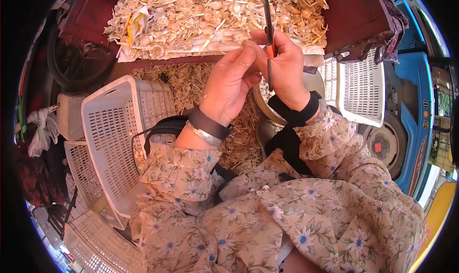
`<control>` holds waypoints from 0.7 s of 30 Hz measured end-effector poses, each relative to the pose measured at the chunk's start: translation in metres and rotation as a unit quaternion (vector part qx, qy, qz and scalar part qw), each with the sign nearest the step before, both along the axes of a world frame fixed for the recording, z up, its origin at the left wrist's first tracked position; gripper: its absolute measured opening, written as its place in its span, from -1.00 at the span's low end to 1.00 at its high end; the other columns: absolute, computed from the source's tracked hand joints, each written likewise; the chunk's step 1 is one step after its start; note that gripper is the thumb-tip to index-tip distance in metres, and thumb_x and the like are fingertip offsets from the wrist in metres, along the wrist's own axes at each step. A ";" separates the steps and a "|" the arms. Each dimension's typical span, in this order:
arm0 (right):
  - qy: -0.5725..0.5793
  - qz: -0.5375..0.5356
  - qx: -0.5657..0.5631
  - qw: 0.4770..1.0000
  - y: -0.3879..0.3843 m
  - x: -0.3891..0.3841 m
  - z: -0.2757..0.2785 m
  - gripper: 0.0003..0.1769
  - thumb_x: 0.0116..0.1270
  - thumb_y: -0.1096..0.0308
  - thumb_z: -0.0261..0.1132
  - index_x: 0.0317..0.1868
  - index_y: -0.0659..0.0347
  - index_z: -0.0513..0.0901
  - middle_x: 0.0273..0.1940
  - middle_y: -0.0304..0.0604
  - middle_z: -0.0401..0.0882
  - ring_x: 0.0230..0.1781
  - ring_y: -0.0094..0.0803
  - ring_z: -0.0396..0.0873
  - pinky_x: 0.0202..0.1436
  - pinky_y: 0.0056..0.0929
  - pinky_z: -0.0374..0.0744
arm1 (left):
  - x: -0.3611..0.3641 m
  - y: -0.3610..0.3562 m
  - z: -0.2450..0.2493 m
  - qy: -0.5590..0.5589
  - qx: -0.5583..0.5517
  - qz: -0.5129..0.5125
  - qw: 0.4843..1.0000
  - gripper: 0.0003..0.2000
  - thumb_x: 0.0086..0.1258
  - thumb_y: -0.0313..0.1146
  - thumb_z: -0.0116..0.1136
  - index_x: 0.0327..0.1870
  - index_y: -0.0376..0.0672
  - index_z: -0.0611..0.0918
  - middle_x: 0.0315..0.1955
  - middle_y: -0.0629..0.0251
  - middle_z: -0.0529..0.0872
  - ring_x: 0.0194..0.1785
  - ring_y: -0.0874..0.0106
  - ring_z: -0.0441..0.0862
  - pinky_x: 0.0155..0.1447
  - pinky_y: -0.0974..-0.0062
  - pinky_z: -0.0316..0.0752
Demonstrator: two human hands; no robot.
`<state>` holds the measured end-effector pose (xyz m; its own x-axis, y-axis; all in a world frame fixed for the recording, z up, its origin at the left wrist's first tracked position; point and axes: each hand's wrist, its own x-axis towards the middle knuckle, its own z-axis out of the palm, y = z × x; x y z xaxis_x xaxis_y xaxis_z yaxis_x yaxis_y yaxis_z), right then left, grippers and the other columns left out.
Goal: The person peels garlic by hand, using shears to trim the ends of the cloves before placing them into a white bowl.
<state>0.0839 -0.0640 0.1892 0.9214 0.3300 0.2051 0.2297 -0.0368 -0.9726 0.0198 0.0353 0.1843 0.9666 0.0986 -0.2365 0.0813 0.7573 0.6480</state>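
Both my hands meet at the front edge of the heaped garlic scraps [205,22], with fingertips close together. My left hand [227,84] is closed in a pinch, and what lies between its fingers is hidden. My right hand [286,74] has curled fingers around a long, thin, dark tool [267,15] with an orange section. The tool runs nearly upright across the hand, its upper end leaving the top of the view; its exact kind does not show. Beneath the right hand, pale bulbs [264,89] partly show in a round container.
A tall white plastic crate [112,129] stands at left, with more white crates [98,239] below it. Another white crate [362,89] is at right, beside a blue vehicle [413,115]. Dry stalks [189,84] litter the ground under the dark red table [356,22].
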 end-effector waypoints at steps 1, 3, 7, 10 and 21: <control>-0.003 0.011 0.032 0.999 0.001 -0.001 0.003 -0.80 0.15 0.41 0.33 -0.28 0.30 0.53 -0.55 -0.37 0.50 -0.54 -0.75 0.37 -0.51 -0.73 0.36 | 0.001 0.001 -0.003 -0.015 -0.001 0.008 1.000 -0.82 0.32 -0.20 0.11 -0.20 -0.09 0.56 -0.31 0.49 0.60 -0.24 0.60 0.48 -0.18 0.61 0.36; 0.039 0.036 0.088 0.995 -0.001 -0.002 0.002 -0.76 0.17 0.45 0.31 -0.17 0.34 0.52 -0.43 -0.34 0.54 -0.47 -0.72 0.44 -0.43 -0.75 0.43 | 0.003 0.002 -0.002 -0.042 0.003 0.014 0.999 -0.82 0.32 -0.23 0.12 -0.21 -0.11 0.56 -0.33 0.47 0.61 -0.28 0.61 0.49 -0.21 0.64 0.36; 0.061 0.045 0.069 0.995 -0.002 0.002 0.004 -0.71 0.16 0.50 0.30 -0.09 0.36 0.52 -0.32 -0.22 0.56 -0.38 -0.61 0.52 -0.33 -0.68 0.51 | 0.000 0.008 0.005 -0.011 0.090 0.000 0.996 -0.83 0.33 -0.32 0.10 -0.22 -0.24 0.55 -0.42 0.37 0.62 -0.44 0.60 0.54 -0.43 0.73 0.39; 0.073 0.032 0.082 0.993 0.002 -0.006 0.018 -0.72 0.17 0.52 0.29 -0.09 0.37 0.51 -0.35 -0.22 0.55 -0.41 -0.59 0.51 -0.35 -0.66 0.53 | -0.003 0.013 0.012 -0.027 0.144 0.007 0.989 -0.84 0.32 -0.38 0.08 -0.22 -0.29 0.55 -0.45 0.34 0.61 -0.47 0.60 0.54 -0.45 0.72 0.40; 0.090 0.168 0.071 0.979 -0.007 -0.003 -0.002 -0.77 0.08 0.38 0.37 -0.29 0.27 0.53 -0.55 -0.48 0.33 -0.52 -0.74 0.24 -0.47 -0.68 0.32 | -0.094 0.167 0.048 0.145 0.742 0.272 0.596 -0.79 0.22 -0.42 0.15 -0.14 -0.25 0.61 -0.47 0.39 0.60 -0.40 0.56 0.51 -0.28 0.61 0.42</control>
